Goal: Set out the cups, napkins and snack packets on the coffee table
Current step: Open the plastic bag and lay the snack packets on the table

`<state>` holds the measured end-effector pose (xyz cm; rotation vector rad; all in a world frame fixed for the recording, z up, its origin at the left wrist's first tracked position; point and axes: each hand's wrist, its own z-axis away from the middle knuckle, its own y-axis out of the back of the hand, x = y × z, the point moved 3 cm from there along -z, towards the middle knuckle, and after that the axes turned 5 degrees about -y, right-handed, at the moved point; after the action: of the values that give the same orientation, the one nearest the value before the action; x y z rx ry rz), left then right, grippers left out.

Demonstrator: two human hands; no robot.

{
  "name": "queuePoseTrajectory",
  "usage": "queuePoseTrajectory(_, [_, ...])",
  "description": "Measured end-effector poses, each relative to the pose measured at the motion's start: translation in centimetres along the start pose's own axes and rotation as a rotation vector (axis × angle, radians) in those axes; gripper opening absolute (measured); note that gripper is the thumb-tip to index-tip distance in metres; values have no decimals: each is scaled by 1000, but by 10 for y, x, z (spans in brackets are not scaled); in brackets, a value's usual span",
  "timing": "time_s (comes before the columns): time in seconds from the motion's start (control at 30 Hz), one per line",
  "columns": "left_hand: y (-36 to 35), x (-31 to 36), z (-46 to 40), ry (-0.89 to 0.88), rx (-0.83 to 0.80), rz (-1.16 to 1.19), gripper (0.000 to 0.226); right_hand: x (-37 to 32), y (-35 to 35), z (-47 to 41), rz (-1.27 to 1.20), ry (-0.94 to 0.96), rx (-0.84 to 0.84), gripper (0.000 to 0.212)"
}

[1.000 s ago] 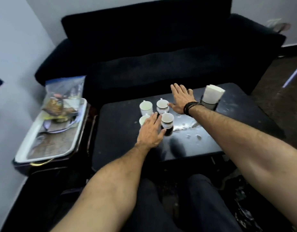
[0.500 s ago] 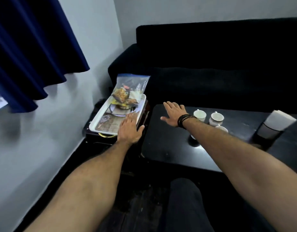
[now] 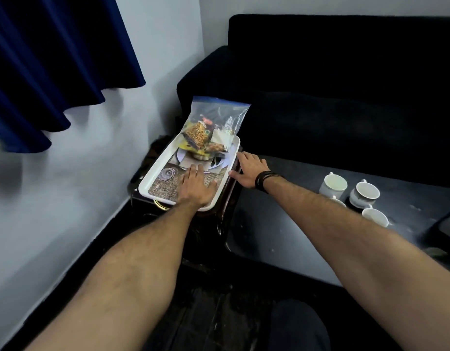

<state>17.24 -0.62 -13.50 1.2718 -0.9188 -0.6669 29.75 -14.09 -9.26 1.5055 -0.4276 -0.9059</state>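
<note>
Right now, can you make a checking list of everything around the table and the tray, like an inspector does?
Surface: dark glossy coffee table, speckled with pale marks.
Job's things: four white ceramic cups grouped on the table; clear zip bag of snack packets lying at the far end of the white rectangular tray.
Clutter: dark object at the table's right edge, cut off by the frame.
Hands: left hand flat over the tray, fingers straight; right hand open at the tray's right rim, black bands on the wrist.
Cables: nothing seen.
Surroundings: black sofa behind, blue curtain on the left, pale wall, dark side stand under the tray.
</note>
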Motion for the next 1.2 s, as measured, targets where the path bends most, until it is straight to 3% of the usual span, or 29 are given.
queuePoseTrajectory(0.2, [-32, -7, -54, 47, -57, 49, 86, -2, -10, -64, -129, -39, 53, 67])
queuePoseTrajectory(0.37, [-57, -9, -65, 84, 72, -55, 78, -5, -20, -112, -307, -76, 74, 66])
queuePoseTrajectory(0.7, [-65, -12, -71, 106, 121, -54, 86, -19, -26, -168, -993, -496, 54, 113])
queuePoseTrajectory(0.77, [-66, -13, -72, 111, 120, -63, 87, -18, -28, -176, -1154, -579, 64, 114])
queuePoseTrajectory(0.8, [-66, -13, -72, 110, 122, -70, 87, -19, -29, -179, -1177, -588, 39, 105])
queuePoseTrajectory(0.9, [-67, -12, -72, 106, 131, -83, 86, -26, -32, -184, -1035, -462, -5, 41])
queuePoseTrajectory(0.93, [-67, -12, -72, 107, 134, -87, 86, -28, -32, -183, -997, -436, 27, 31])
queuePoseTrajectory(1.2, [-57, -6, -66, 108, 63, -71, 86, 1, 34, -143, -1145, -335, 314, 20])
